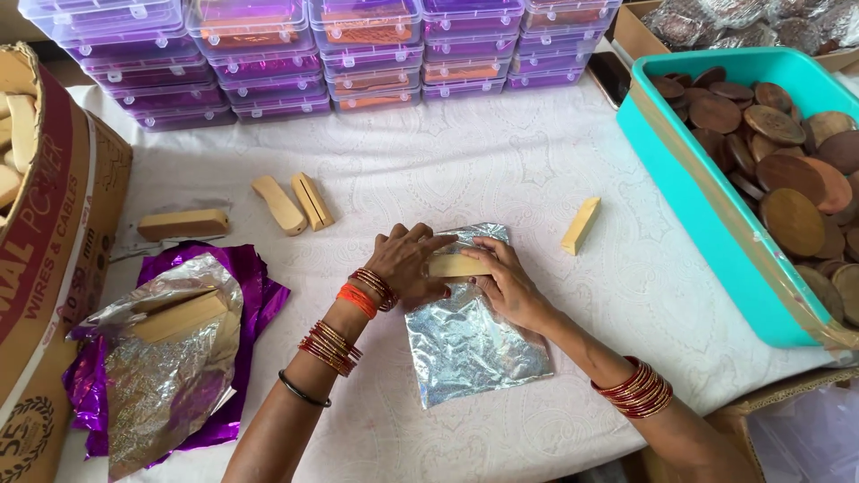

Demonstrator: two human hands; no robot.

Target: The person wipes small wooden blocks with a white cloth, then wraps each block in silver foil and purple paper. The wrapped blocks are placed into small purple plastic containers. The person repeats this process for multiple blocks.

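Both of my hands meet on a small pale wooden block (453, 266) that lies on a silver foil sheet (470, 344) in the middle of the white tablecloth. My left hand (407, 264) covers the block's left end with its fingers curled over it. My right hand (508, 282) pinches the block's right end. Red and orange bangles ring both wrists.
Loose wooden blocks (581, 225) (294, 203) (182, 224) lie around. A pile of purple and silver foil (170, 358) with a block on it sits left, beside a cardboard box (49, 268). A teal tub (707, 215) of round wooden discs stands right. Purple plastic boxes (322, 54) are stacked behind.
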